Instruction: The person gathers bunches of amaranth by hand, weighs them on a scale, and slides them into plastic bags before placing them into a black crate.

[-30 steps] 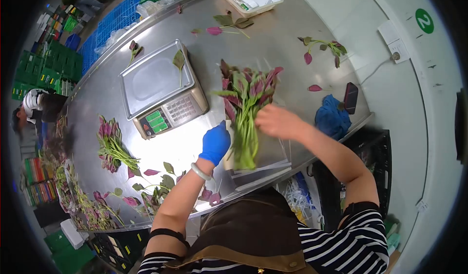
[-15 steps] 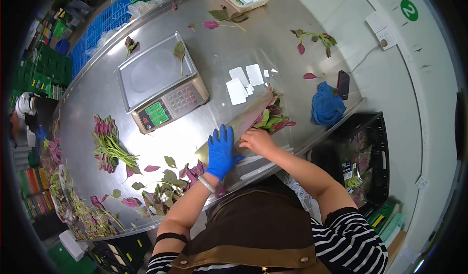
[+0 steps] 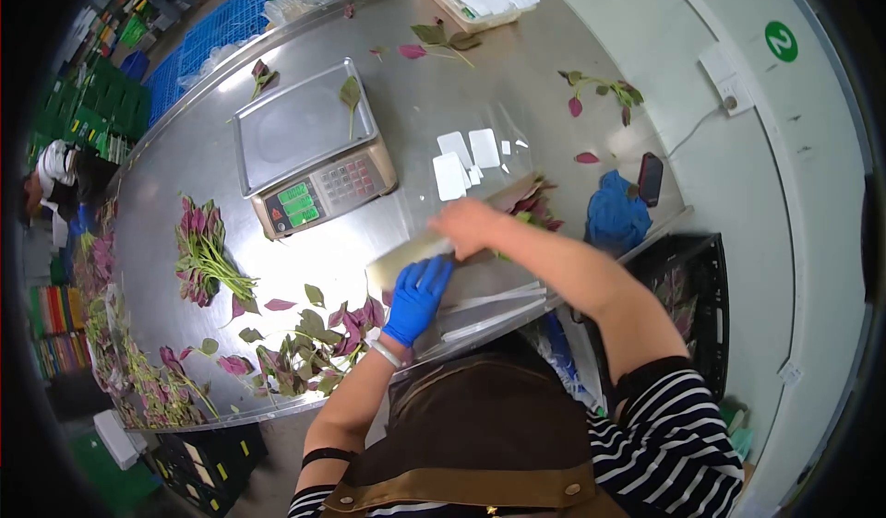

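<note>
My left hand (image 3: 417,298), in a blue glove, rests with its fingers extended on the near edge of a clear plastic sleeve (image 3: 392,261). My bare right hand (image 3: 466,226) is over the middle of the sleeve, its fingers bent and blurred, so its hold cannot be made out. Red-and-green leaves (image 3: 537,206) stick out of the sleeve's right end, partly behind my right forearm. White labels (image 3: 450,177) lie just beyond the sleeve. Loose leaves (image 3: 314,352) are heaped left of my left hand.
A scale (image 3: 309,149) stands at the left centre, with a leafy bunch (image 3: 208,255) beside it. A blue cloth (image 3: 618,212) and a phone (image 3: 650,179) lie at the right edge. A black crate (image 3: 723,297) is below. Someone (image 3: 69,181) bends at the far left.
My right hand has moved up and left across the sleeve, and its forearm now covers part of the leaves. My left hand has shifted slightly down, its fingers closer together.
</note>
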A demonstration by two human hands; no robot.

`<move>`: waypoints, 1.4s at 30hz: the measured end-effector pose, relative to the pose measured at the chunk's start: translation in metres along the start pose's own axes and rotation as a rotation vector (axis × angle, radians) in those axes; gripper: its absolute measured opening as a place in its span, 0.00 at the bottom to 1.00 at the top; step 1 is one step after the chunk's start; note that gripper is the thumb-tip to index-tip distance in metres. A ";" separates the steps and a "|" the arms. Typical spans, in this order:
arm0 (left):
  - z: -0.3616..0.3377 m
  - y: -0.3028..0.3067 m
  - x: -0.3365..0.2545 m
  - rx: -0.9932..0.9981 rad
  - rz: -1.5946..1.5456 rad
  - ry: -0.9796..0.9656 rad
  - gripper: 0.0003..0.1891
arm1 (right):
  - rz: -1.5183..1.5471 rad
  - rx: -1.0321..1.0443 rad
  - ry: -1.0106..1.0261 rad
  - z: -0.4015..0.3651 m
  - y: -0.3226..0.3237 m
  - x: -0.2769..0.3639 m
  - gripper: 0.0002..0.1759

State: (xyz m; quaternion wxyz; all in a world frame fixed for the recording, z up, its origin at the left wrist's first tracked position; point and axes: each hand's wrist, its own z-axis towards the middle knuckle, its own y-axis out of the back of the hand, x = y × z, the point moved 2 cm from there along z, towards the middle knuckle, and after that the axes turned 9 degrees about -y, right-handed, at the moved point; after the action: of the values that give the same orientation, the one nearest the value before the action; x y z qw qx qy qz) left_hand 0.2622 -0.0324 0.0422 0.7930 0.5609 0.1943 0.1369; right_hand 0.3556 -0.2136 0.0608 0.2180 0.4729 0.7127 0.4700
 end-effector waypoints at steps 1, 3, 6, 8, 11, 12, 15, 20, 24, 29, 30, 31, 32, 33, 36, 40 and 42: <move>0.005 0.003 -0.008 0.001 -0.070 -0.050 0.24 | 0.021 -0.038 -0.053 -0.013 0.017 -0.014 0.43; 0.006 -0.026 -0.021 0.124 -0.366 -0.024 0.20 | 0.131 -0.113 -0.282 -0.049 0.040 -0.051 0.40; 0.011 -0.076 -0.029 0.096 -0.586 -0.006 0.11 | 0.501 -0.273 -0.515 -0.126 0.067 -0.092 0.45; 0.013 -0.115 -0.025 0.118 -0.598 0.002 0.09 | 0.804 -0.275 -0.580 -0.177 0.063 -0.105 0.46; 0.037 -0.119 -0.008 -0.124 -0.861 0.208 0.04 | 1.474 -0.213 -0.513 -0.240 0.021 -0.096 0.46; 0.044 -0.122 0.000 -0.149 -0.907 0.239 0.05 | 1.544 -0.119 -0.539 -0.258 0.010 -0.087 0.47; 0.064 -0.111 0.004 -0.043 -0.994 0.261 0.06 | 1.779 0.124 -0.600 -0.297 -0.043 -0.056 0.49; 0.070 -0.102 -0.010 0.095 -1.344 0.483 0.06 | 1.987 0.503 -0.634 -0.316 -0.104 -0.003 0.44; 0.084 -0.054 -0.019 -0.035 -1.531 0.447 0.05 | 2.198 0.599 -0.799 -0.332 -0.107 0.020 0.34; 0.102 -0.019 -0.052 -0.305 -0.846 0.184 0.05 | 2.407 0.413 -0.980 -0.307 -0.081 0.037 0.24; 0.111 -0.004 -0.063 -0.432 -0.746 0.166 0.05 | 2.428 0.397 -0.943 -0.297 -0.082 0.034 0.24; 0.121 0.009 -0.079 -0.446 -0.815 0.120 0.06 | 2.446 0.392 -0.907 -0.284 -0.089 0.031 0.23; 0.127 0.023 -0.094 -0.462 -0.881 0.082 0.06 | 2.460 0.397 -0.871 -0.273 -0.090 0.028 0.23; 0.131 0.037 -0.108 -0.391 -0.940 -0.024 0.07 | 2.551 0.377 -0.808 -0.264 -0.074 0.025 0.22; 0.134 0.050 -0.115 -0.249 -0.969 -0.160 0.10 | 2.395 0.061 -0.422 -0.226 -0.115 -0.011 0.20; 0.143 0.059 -0.079 -0.250 -0.734 -0.054 0.12 | 2.529 -0.083 -0.526 -0.218 -0.057 0.013 0.16; 0.139 0.073 -0.091 -0.164 -0.750 -0.157 0.14 | 2.588 -0.089 -0.523 -0.209 -0.052 0.015 0.18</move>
State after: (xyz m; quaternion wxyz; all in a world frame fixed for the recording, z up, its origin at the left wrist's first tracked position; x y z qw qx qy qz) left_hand 0.2455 -0.1640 0.1662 0.8426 0.3946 0.3131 -0.1905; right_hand 0.1668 -0.3030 0.1144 -0.2400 0.8765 -0.3297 0.2559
